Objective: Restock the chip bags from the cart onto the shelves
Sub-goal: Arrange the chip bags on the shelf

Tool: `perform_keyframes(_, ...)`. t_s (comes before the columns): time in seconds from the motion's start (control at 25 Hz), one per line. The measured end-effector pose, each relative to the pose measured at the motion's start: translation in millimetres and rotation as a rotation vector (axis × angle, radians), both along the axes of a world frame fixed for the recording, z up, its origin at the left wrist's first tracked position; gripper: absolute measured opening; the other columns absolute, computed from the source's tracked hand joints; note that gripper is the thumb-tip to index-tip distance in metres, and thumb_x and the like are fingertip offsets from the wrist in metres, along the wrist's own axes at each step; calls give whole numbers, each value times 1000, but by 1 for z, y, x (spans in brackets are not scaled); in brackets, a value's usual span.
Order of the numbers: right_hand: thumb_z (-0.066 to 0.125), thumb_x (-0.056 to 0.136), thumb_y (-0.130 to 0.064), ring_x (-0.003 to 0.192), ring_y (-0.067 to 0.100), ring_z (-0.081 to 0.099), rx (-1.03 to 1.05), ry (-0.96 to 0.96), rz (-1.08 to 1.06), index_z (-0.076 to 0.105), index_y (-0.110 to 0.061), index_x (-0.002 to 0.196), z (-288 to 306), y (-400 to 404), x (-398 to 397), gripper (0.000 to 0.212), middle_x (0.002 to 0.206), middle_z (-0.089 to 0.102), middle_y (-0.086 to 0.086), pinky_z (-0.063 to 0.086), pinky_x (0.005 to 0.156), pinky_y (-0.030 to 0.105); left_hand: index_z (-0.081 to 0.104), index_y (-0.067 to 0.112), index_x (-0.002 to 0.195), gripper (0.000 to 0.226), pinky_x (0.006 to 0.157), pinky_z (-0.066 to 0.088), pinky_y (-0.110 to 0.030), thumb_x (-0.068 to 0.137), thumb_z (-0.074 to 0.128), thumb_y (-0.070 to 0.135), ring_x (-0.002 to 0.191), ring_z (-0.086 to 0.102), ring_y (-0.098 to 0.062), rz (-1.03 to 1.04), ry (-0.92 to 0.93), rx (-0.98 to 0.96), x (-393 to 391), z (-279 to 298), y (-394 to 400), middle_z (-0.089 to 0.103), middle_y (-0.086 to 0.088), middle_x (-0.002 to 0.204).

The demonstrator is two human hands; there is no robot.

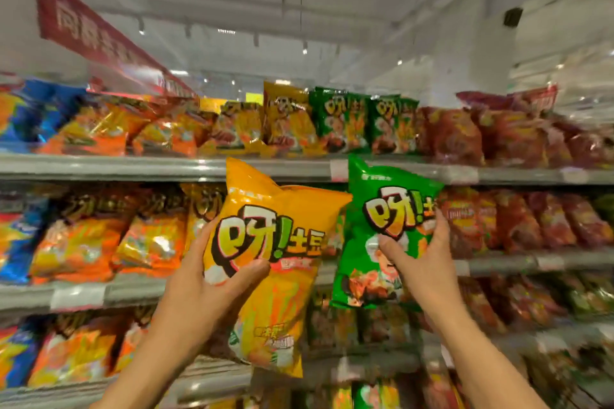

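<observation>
Hands each clamp one bag: left grip (212, 279) yellow bag (275, 242), right grip (422, 262) green bag (378, 209).

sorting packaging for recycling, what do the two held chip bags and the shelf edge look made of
Yellow chip bag and green chip bag: probably glossy plastic film, given the sheen and creases. Grey shelf edge: looks like painted metal with a smooth dull finish, but blur leaves it uncertain.

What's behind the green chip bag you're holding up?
Behind the glossy green chip bag in the right hand run the grey metal shelf edges, with red chip bags beside it. What it directly covers is hidden.
</observation>
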State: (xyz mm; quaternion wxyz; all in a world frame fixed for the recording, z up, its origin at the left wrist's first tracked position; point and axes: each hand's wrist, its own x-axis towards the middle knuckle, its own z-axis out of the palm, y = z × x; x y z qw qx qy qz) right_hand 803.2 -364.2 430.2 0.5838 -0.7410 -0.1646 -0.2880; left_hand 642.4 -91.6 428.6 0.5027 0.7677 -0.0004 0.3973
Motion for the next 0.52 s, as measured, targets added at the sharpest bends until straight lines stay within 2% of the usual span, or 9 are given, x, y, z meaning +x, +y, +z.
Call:
perform_keyframes(0.12,82,73,-48,136,15,42,-30,-68,55,16,-31,155,43,2,37,106,151,42,-5,38,106,33,54,62,118,64,79,44,-19,59,77,68,93,58,25,56,-76,9,35,41,0,64,43,105)
perform_keyframes(0.24,85,72,-44,119,-7,50,23,-192,63,26,-28,150,101,-9,89,99,134,51,-18,38,98,18,60,51,119,59,73,45,-21,63,74,65,91,61,21,92,-183,46,79,86,-3,68,38,100)
perform_keyframes(0.28,86,72,-43,120,-3,51,65,-220,57,29,-26,149,122,-14,109,97,134,53,-15,38,99,19,61,47,120,58,70,50,-28,66,74,63,93,65,12,88,-209,40,97,100,-5,71,28,98)
perform_keyframes(0.36,86,71,-43,123,9,50,143,-273,47,33,-26,144,165,-26,153,91,135,53,-9,38,102,27,62,40,120,54,76,58,-51,72,77,58,90,71,-21,55,-260,-11,139,132,-13,67,-2,90)
perform_keyframes(0.4,86,72,-43,125,12,50,162,-289,54,34,-27,143,185,-30,174,90,136,52,-8,38,104,30,62,39,119,50,82,57,-58,75,79,55,77,70,-22,40,-271,-37,158,148,-17,63,-8,85)
perform_keyframes(0.44,86,72,-43,127,14,49,163,-291,65,32,-26,145,203,-34,195,92,137,51,-7,39,106,32,62,39,117,46,82,58,-57,77,79,54,65,67,-12,15,-277,-66,178,163,-22,61,-10,86)
perform_keyframes(0.48,86,72,-42,129,17,49,152,-280,75,30,-25,147,217,-37,215,95,139,50,-5,40,108,35,61,40,118,45,77,60,-50,78,79,53,60,67,-4,-12,-282,-93,196,177,-27,66,-5,95)
perform_keyframes(0.52,86,73,-41,131,20,49,132,-259,80,27,-24,149,229,-40,236,98,142,50,-3,41,111,40,60,38,121,49,72,60,-39,78,78,54,64,70,-1,-21,-296,-101,215,189,-33,72,5,93)
